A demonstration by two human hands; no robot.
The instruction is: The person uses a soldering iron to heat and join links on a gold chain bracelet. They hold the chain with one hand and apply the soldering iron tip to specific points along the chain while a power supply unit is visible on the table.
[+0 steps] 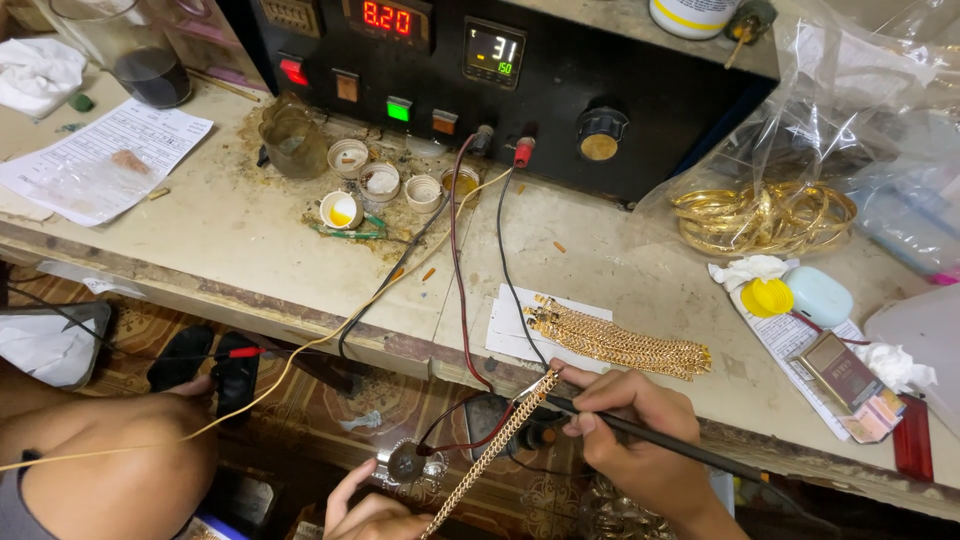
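Pinching a dark pen-like probe (640, 432) in your right hand (640, 440), you touch its tip to the gold chain (495, 445); your left hand (370, 510), fingers curled, steadies the chain's lower end below the bench edge (400, 350).

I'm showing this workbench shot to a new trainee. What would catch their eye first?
Probably the gold chain hanging from the right hand, which also holds a dark pen-like tool, at the bench's front edge. Next, the pile of gold chains on white card just behind, and the gold bangles in a clear bag at right.
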